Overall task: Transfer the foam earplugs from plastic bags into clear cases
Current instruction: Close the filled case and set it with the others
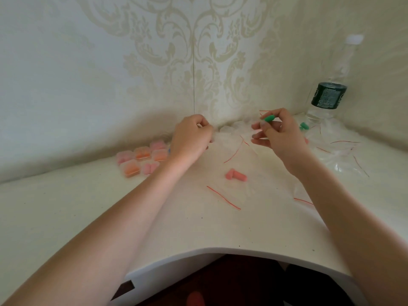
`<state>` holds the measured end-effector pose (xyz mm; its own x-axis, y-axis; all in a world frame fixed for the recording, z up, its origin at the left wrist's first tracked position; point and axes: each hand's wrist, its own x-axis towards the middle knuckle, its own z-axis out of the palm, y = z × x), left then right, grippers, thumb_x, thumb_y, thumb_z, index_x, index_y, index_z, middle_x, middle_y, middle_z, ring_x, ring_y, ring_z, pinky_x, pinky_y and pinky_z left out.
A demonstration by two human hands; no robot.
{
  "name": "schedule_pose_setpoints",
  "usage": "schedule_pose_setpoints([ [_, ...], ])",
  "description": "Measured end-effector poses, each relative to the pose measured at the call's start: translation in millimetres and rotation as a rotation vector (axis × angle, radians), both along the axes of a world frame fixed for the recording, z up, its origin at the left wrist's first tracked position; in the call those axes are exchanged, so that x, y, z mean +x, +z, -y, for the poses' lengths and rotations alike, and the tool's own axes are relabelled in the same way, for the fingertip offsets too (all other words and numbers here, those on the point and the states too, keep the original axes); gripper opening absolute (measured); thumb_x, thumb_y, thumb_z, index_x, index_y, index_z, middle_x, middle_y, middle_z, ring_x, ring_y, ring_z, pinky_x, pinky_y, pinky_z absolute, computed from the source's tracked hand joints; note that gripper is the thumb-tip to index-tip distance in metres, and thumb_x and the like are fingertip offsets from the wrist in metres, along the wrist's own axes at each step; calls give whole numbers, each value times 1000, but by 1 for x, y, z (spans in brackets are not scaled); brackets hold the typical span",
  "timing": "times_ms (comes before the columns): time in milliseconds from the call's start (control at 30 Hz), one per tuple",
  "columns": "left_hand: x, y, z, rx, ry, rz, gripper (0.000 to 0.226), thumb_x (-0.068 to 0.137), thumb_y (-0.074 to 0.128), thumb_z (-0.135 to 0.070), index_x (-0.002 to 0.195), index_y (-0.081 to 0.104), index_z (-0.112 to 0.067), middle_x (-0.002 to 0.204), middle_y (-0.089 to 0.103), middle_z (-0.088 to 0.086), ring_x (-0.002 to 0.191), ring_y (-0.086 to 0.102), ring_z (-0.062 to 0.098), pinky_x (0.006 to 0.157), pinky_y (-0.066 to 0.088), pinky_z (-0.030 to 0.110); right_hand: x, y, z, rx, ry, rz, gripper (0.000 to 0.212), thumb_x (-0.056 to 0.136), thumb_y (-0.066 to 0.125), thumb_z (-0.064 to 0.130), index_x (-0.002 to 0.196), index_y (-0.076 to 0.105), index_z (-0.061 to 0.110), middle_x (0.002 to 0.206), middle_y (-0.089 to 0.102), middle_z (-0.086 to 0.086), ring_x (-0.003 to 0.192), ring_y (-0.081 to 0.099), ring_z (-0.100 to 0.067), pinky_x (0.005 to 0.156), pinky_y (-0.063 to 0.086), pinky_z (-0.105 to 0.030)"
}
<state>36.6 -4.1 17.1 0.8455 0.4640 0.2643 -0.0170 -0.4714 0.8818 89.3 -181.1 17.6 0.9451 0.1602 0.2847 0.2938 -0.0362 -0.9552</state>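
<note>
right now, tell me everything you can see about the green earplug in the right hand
The green earplug is a small foam-looking cylinder with a rounded end, lying roughly level above the table. The right hand pinches it between thumb and fingertips, which hide its near end. It is out of any bag or case, raised near the wall corner.

The right hand (279, 133) pinches a green earplug (268, 118); the left hand (192, 138), fingers curled, rests by filled cases (141, 159).

the green earplug (269, 118) in the right grip looks matt, soft foam. right of that grip, crinkled clear bags (335, 149) shine glossy. below it the bench (198, 228) is smooth, pale, faintly sheened. wallpaper (154, 62) looks embossed, matt.
</note>
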Motion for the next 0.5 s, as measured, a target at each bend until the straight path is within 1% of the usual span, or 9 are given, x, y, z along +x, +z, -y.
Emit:
schedule_pose_setpoints([
  [33,-2,2,-2,61,23,-19,17,67,46,-19,62,62,-15,62,68,-1,61,65,18,56,53,30,1,1,1,1,-15,-30,13,98,43,0,106,49,8,88,64,-11,62,60,-13,64,59,-27],
  [67,-5,5,-4,124,52,-59,22,62,44,-20,63,65,-13,64,69,0,68,66,22,61,53,31,1,3,2,14,-29,-75,16,97,39,0,107,49,9,86,62,-11,61,59,-15,63,59,-28],
  [133,-11,10,-5,302,124,-159,25,65,46,-18,72,69,-10,74,70,6,77,65,28,58,41,25,0,5,2,35,-43,-170,24,95,32,-3,103,50,9,83,59,-11,59,54,-17,55,57,-26],
  [200,-15,13,-7,461,140,-243,23,69,48,-13,76,70,-10,79,69,9,77,62,31,54,34,24,-1,5,1,58,-19,-266,28,90,28,-6,94,53,8,80,55,-12,57,50,-18,48,50,-24],
  [233,-16,12,-7,516,122,-288,22,70,48,-13,77,70,-12,79,68,8,77,61,31,53,33,23,-1,5,-1,81,0,-317,30,89,27,-7,89,53,8,79,53,-12,56,48,-18,46,46,-24],
  [300,-16,10,-6,587,75,-340,20,73,49,-16,76,69,-14,80,66,4,78,59,29,55,33,26,-2,5,-2,113,6,-412,32,87,24,-8,84,51,8,77,49,-12,56,43,-18,44,39,-23],
  [367,-14,8,-5,629,54,-333,22,76,50,-22,73,69,-13,75,66,4,77,60,30,60,35,28,-3,6,-4,131,-8,-482,30,88,23,-6,81,49,8,76,46,-11,56,39,-17,41,34,-21],
  [433,-13,8,-2,659,69,-318,31,82,47,-31,71,68,-12,72,65,4,75,60,30,62,36,30,-3,6,-4,170,2,-523,27,88,24,-6,79,45,8,74,43,-9,56,36,-16,38,30,-19],
  [500,-12,7,-1,748,139,-304,41,89,43,-41,74,65,-10,73,59,6,76,55,29,61,33,31,-4,6,-3,197,25,-543,24,87,26,-4,79,43,9,73,41,-8,55,35,-15,40,27,-19],
])
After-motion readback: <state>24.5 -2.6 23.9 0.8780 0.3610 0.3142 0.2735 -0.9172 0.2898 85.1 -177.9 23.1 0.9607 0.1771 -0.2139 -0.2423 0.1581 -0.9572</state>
